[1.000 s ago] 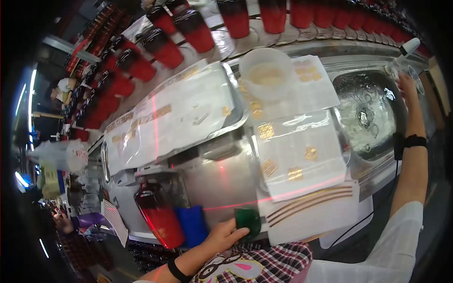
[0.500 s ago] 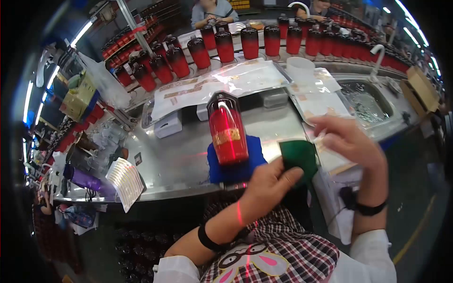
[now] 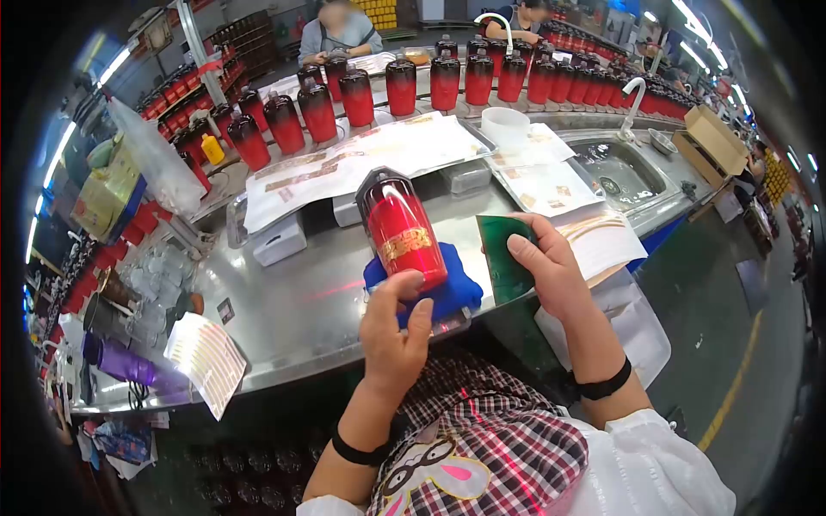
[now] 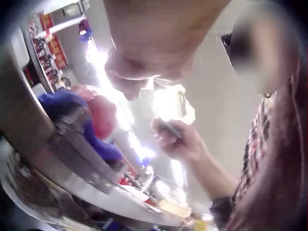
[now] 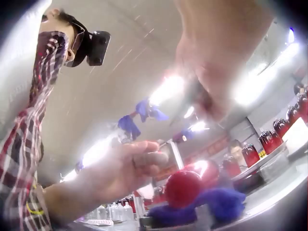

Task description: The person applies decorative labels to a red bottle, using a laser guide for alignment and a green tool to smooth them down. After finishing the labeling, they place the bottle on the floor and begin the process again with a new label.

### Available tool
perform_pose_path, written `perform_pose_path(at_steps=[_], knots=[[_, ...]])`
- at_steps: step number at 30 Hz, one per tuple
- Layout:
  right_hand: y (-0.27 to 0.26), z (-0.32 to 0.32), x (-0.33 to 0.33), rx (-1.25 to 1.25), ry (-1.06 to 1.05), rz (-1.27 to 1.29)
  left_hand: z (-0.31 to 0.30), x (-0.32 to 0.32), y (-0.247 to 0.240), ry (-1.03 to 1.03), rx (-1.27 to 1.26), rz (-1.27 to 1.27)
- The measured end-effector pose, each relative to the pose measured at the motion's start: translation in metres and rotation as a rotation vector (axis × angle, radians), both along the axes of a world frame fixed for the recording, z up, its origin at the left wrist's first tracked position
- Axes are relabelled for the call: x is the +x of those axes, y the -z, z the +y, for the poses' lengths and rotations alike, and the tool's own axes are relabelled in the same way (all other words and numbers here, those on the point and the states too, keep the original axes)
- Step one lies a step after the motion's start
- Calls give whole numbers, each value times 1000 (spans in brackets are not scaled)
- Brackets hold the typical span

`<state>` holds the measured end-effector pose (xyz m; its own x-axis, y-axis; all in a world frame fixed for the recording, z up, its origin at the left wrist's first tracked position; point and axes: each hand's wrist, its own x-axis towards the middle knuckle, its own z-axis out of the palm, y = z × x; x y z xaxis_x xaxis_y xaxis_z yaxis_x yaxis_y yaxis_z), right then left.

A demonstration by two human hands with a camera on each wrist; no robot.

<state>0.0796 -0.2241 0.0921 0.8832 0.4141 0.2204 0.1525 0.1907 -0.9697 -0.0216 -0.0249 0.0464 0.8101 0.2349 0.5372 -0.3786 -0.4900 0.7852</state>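
A red bottle with a black shoulder and a gold decal (image 3: 397, 225) lies tilted on a blue cloth (image 3: 456, 297) near the bench's front edge. Fingertips of my left hand (image 3: 394, 335) are right at its lower end, thumb apart, with nothing gripped. To the right, my right hand (image 3: 555, 271) pinches a thin green flat piece (image 3: 502, 258) between thumb and fingers. In the right wrist view the left hand (image 5: 122, 166) is beside the round red base of the bottle (image 5: 183, 187). The left wrist view shows the right hand (image 4: 183, 142) raised.
Behind the bottle, white sheets with gold decals (image 3: 404, 138) lie on a tray. A white tub (image 3: 506, 129) and a sink (image 3: 624, 176) are at the right. Rows of red-black bottles (image 3: 356, 96) line the conveyor. A striped sheet (image 3: 206, 357) overhangs the left edge.
My right hand has come back from the sink and now has the green piece, which the left hand held before. The left hand has let go of it and moved to the bottle's base.
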Motion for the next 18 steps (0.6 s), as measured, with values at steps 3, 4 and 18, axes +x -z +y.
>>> perform_pose_path(at_steps=[3, 4, 18], knots=[[21, 11, 23, -255, 119, -291, 22, 13, 12, -105, 317, -21], [23, 15, 25, -317, 124, -317, 25, 17, 12, -119, 391, -2], [46, 34, 77, -96, -185, 250, 38, 48, 36, 7, 239, 45]])
